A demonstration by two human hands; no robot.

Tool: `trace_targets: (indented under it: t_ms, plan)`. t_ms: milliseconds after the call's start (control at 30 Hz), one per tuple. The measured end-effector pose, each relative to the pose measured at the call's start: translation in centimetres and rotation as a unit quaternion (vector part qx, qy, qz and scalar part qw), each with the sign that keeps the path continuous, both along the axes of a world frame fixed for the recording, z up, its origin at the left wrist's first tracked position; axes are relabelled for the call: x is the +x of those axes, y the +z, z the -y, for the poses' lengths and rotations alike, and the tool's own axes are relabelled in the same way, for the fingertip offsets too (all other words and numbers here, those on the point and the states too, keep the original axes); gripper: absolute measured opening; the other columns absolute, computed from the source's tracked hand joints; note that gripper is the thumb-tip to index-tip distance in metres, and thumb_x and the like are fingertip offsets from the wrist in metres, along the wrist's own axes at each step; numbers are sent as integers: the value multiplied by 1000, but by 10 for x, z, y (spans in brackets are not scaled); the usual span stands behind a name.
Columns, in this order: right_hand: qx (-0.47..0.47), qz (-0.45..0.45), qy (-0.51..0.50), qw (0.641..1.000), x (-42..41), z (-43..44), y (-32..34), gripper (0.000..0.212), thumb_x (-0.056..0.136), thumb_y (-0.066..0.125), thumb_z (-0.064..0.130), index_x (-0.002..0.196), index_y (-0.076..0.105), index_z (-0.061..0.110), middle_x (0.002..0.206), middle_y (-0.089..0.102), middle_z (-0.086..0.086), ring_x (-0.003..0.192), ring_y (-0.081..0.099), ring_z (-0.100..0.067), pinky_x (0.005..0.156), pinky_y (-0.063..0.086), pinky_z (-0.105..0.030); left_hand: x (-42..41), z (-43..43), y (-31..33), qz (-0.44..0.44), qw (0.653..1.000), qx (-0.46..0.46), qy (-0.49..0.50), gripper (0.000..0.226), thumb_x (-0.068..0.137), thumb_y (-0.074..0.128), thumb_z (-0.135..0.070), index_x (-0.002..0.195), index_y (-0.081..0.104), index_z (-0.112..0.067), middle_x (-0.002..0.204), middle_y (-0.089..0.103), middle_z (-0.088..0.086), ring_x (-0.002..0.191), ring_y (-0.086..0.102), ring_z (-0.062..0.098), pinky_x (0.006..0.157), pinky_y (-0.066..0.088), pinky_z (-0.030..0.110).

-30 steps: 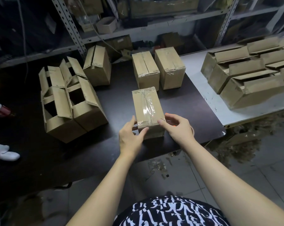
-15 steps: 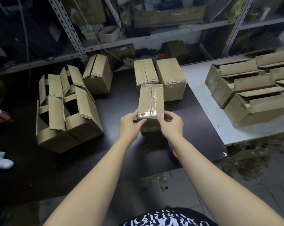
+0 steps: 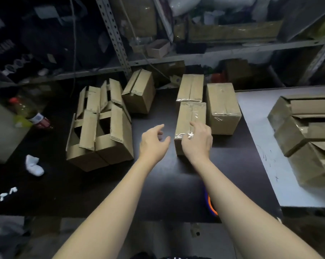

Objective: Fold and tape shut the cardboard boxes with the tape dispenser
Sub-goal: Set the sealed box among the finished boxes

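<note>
Both arms reach straight forward over the dark table [image 3: 163, 180], forearms bare. Left hand [image 3: 153, 142] hovers palm-down above the table just left of the taped box [image 3: 188, 118]; its fingers [image 3: 159, 128] are loosely curled, slightly spread, holding nothing and not touching the box. Right hand [image 3: 198, 142] sits over the near right corner of the taped box, fingers [image 3: 195, 125] relaxed and laid on the taped top, not wrapped round it.

The taped box stands mid-table, its far end touching a second taped box [image 3: 190, 87], with a third taped box [image 3: 223, 107] just beside on the right. Open-flap boxes [image 3: 100, 131] are clustered to the left. An orange-and-blue item [image 3: 212, 204] near the table's front edge is mostly hidden behind the right forearm.
</note>
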State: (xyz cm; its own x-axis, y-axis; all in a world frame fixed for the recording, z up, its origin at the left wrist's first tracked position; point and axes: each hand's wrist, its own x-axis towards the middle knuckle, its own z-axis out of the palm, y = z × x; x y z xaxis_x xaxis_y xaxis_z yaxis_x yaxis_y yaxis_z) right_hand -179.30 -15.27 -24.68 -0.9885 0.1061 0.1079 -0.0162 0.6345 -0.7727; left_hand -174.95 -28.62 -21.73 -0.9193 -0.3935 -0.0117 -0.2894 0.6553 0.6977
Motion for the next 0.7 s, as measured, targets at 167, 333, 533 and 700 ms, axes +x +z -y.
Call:
trace_targets:
  t_ms: [167, 333, 533, 700]
  plan:
    - [-16, 55, 166, 985, 6, 63, 17, 50, 94, 63, 18, 144, 58, 17, 148, 56, -1, 141, 43, -20, 113, 34, -29, 34, 82, 46, -69, 995, -32, 62, 40, 91, 74, -20, 131, 69, -18, 111, 70, -1, 99, 66, 12, 93, 56, 33]
    - [-28, 88, 225, 970, 15, 127, 33, 49, 97, 63, 26, 145, 56, 22, 148, 57, 1, 140, 47, -21, 110, 42, -35, 64, 175, 61, -30, 979, -38, 197, 40, 96, 68, -23, 135, 66, -20, 123, 68, 2, 108, 65, 15, 85, 50, 28]
    - [-44, 131, 236, 962, 22, 193, 34, 68, 89, 75, 45, 149, 52, 21, 149, 57, 2, 138, 51, -20, 108, 45, -34, 62, 199, 31, 27, 987, 2, 157, 45, 95, 68, -26, 139, 62, -16, 127, 65, 6, 116, 64, 21, 94, 53, 36]
    - [-33, 158, 205, 965, 25, 218, 20, 66, 92, 71, 46, 151, 47, 26, 148, 57, 1, 135, 53, -22, 106, 49, -38, 49, 207, 2, 67, 994, -4, 86, 38, 101, 61, -26, 138, 63, -19, 137, 62, 6, 128, 58, 26, 103, 52, 42]
